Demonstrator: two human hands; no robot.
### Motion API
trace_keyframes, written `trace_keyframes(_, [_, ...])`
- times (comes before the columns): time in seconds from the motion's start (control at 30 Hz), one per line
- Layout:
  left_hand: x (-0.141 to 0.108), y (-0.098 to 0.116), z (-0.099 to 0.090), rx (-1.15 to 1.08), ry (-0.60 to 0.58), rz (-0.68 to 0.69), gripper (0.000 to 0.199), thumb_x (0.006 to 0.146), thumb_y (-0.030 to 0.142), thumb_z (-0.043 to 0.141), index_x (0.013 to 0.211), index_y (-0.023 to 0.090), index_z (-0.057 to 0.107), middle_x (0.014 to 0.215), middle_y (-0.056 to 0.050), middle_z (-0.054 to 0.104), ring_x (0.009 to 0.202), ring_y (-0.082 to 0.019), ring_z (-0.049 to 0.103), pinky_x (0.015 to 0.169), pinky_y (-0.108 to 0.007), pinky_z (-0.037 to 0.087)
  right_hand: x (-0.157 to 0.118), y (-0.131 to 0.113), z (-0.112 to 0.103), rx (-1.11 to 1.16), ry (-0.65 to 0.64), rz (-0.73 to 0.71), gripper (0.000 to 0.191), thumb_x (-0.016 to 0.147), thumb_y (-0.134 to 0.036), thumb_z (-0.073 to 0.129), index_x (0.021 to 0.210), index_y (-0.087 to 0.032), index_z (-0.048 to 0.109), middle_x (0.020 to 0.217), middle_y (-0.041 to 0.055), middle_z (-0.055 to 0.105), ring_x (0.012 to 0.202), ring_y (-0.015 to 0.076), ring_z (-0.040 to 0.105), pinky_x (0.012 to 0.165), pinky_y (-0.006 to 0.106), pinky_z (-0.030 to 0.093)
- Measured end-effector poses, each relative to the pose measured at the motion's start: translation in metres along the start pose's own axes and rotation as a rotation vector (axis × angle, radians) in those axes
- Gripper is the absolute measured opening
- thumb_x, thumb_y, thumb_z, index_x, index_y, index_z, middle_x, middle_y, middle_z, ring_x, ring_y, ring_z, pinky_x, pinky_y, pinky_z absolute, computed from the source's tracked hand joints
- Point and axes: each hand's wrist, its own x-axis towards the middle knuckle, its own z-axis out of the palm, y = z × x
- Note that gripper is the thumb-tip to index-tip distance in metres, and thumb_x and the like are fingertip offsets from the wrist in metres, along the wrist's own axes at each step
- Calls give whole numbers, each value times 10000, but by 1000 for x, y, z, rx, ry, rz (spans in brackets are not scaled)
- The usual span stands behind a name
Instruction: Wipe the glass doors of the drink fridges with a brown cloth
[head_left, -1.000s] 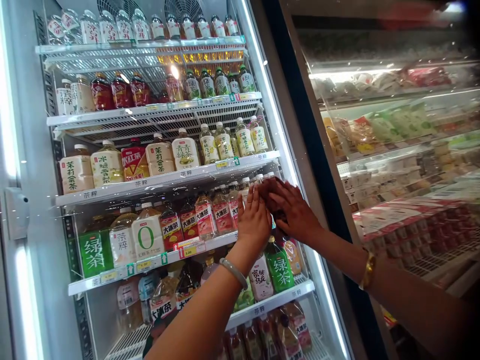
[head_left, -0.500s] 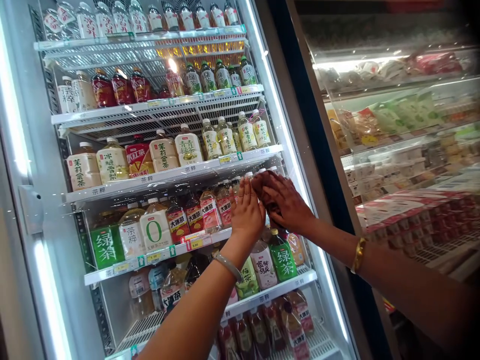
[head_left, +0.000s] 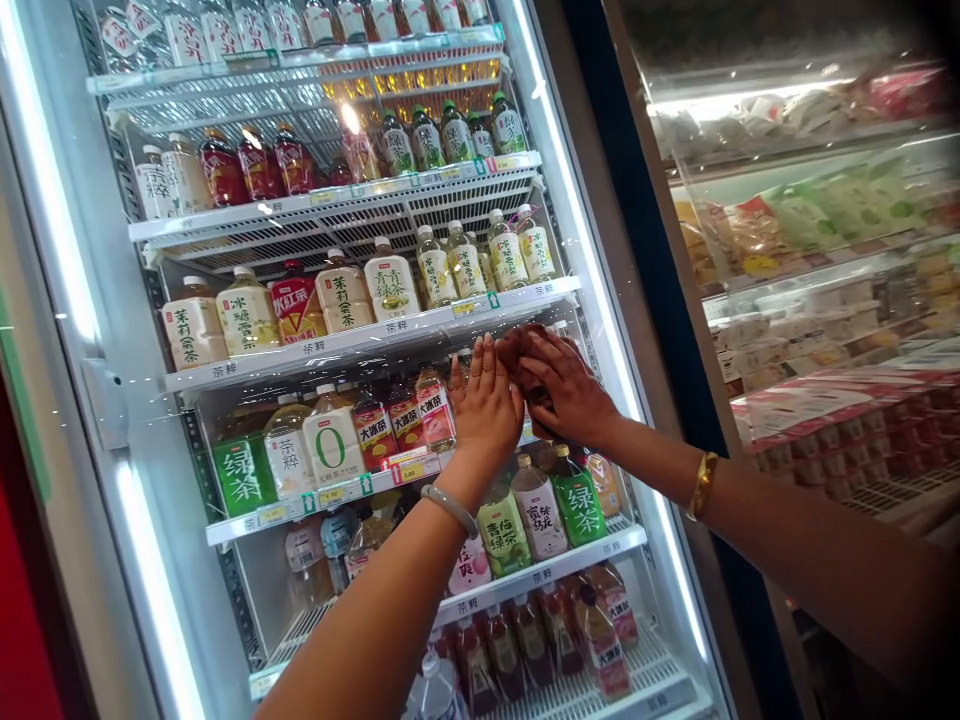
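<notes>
My left hand point(head_left: 486, 405), with a pale bangle at the wrist, lies flat with its fingers pointing up, seemingly against the glass door point(head_left: 420, 365) of a drinks fridge. Close beside it, my right hand point(head_left: 562, 385), wearing a gold bracelet point(head_left: 703, 485), presses on a dark brown, bunched cloth point(head_left: 517, 346). Much of the cloth is hidden under the fingers. Behind the hands are shelved bottles, including a green tea bottle point(head_left: 579, 500) and a peach-labelled bottle point(head_left: 435, 408).
Shelf edges point(head_left: 375, 335) with price tags run across the fridge. A bright light strip point(head_left: 592, 270) follows its right side. Farther right stands an open chilled display with packaged food point(head_left: 840, 215) and stacked red-and-white packs point(head_left: 832, 400). A door handle point(head_left: 105, 405) is at left.
The view has shifted, and the shelves appear farther right. Against them, both hands sit slightly farther left, and the right hand is a little higher. The cloth stays under my right hand.
</notes>
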Motion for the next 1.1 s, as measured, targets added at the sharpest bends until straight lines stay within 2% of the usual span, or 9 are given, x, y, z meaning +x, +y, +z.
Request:
trace_keyframes(0.1, [-12, -9, -3, 17, -35, 2, 674, 1001, 238, 407, 1634, 90, 232, 1722, -124, 201, 1619, -225, 67, 1318, -506, -77, -25, 3, -11, -19, -73, -123, 551, 870, -276, 630, 1403, -194, 517, 1657, 124, 358, 1592, 312, 209, 1316, 579, 189])
trace_keyframes(0.17, [-17, -16, -5, 24, -44, 6, 673, 1004, 244, 406, 1639, 113, 226, 1725, -113, 195, 1618, -222, 79, 1316, -507, -79, -26, 12, -17, -37, -88, -150, 563, 853, -296, 660, 1393, -206, 528, 1634, 117, 401, 1570, 327, 267, 1314, 603, 169])
trace_keyframes(0.3, [-13, -25, -8, 28, -23, -13, 695, 1000, 256, 417, 1648, 126, 202, 1729, -114, 164, 1617, -226, 83, 1316, -507, -78, 11, 17, -7, -42, 66, -53, 553, 852, -322, 674, 1371, -203, 525, 1621, 128, 420, 1558, 325, 298, 1312, 608, 191])
trace_keyframes(0.43, [-10, -30, -11, 26, 0, -47, 675, 1010, 263, 393, 1644, 112, 216, 1722, -116, 185, 1617, -223, 81, 1317, -507, -77, 43, -8, 18, -5, 163, -18, 555, 857, -318, 667, 1374, -191, 511, 1612, 144, 429, 1547, 313, 323, 1316, 590, 209])
trace_keyframes(0.57, [-21, -37, -16, 40, -15, -43, 671, 1008, 258, 398, 1638, 96, 231, 1722, -130, 176, 1618, -232, 76, 1320, -516, -64, 23, -27, 23, 22, 114, -130, 552, 854, -316, 671, 1373, -201, 519, 1582, 140, 473, 1532, 307, 351, 1312, 589, 221])
trace_keyframes(0.7, [-32, -46, -23, 50, -35, -37, 664, 1015, 259, 398, 1641, 115, 227, 1725, -124, 178, 1618, -222, 86, 1320, -504, -72, -1, -13, 10, 19, 29, -317, 523, 854, -260, 656, 1362, -226, 535, 1555, 110, 513, 1513, 300, 391, 1279, 577, 300])
trace_keyframes(0.83, [-34, -56, -27, 44, -32, -33, 674, 1012, 263, 405, 1647, 136, 219, 1727, -110, 186, 1618, -226, 87, 1321, -506, -68, 20, -4, 10, -4, 82, -223, 515, 840, -254, 668, 1338, -225, 541, 1516, 116, 547, 1478, 317, 435, 1256, 581, 341])
trace_keyframes(0.97, [-34, -63, -29, 49, -30, -49, 679, 1006, 257, 402, 1648, 138, 215, 1726, -105, 192, 1618, -237, 102, 1321, -523, -57, 56, -35, 32, 31, 212, -19, 561, 800, -283, 711, 1331, -209, 545, 1503, 140, 543, 1460, 345, 437, 1266, 593, 320])
trace_keyframes(1.1, [-40, -71, -33, 55, -2, -113, 687, 996, 239, 389, 1643, 95, 209, 1720, -146, 198, 1617, -235, 109, 1328, -522, -16, 47, -65, 43, 65, 135, -146, 578, 810, -274, 691, 1362, -198, 537, 1526, 135, 531, 1482, 325, 411, 1275, 574, 302])
